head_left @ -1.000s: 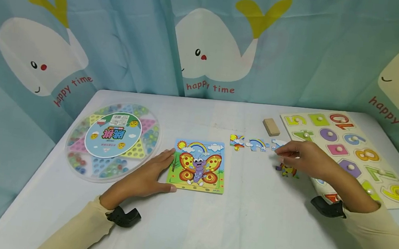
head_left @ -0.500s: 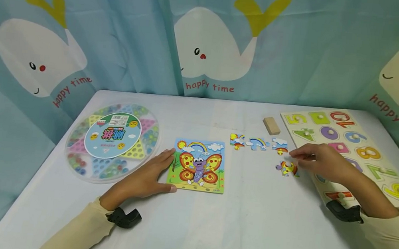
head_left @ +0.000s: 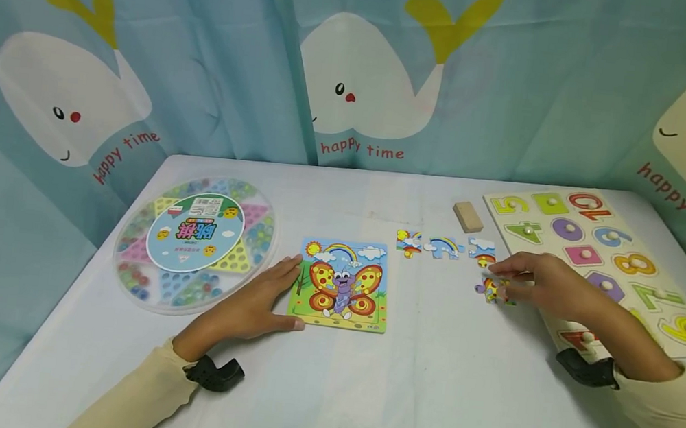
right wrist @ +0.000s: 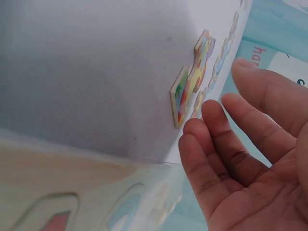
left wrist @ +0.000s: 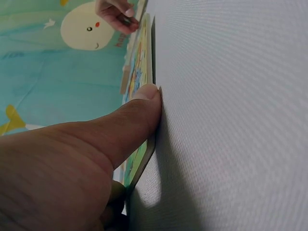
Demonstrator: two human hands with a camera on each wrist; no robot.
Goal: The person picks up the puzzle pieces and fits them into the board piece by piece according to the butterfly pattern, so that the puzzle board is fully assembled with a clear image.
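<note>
A square butterfly jigsaw puzzle (head_left: 342,286) lies on the white table. My left hand (head_left: 250,308) rests along its left side, thumb on the near left corner; in the left wrist view the thumb (left wrist: 127,122) touches the board's edge. At the right, my right hand (head_left: 550,282) hovers with thumb and index finger spread over a purple, yellow and red puzzle piece (head_left: 489,290), partly covering it. The right wrist view shows nothing between the fingers (right wrist: 219,125). Behind sit a sun piece (head_left: 408,242), a rainbow piece (head_left: 444,247) and a cloud piece (head_left: 481,248) in a row.
A round Chinese checkers set (head_left: 194,244) with marbles under its clear cover lies at the left. A number and shape peg board (head_left: 614,295) is at the right, partly beneath my right forearm. A wooden block (head_left: 468,216) sits behind the pieces. A whale-print curtain (head_left: 240,59) hangs behind.
My right hand has drawn away from the cloud piece, leaving it in the row, and has moved over the purple and yellow piece with its fingers spreading. The left hand stays put.
</note>
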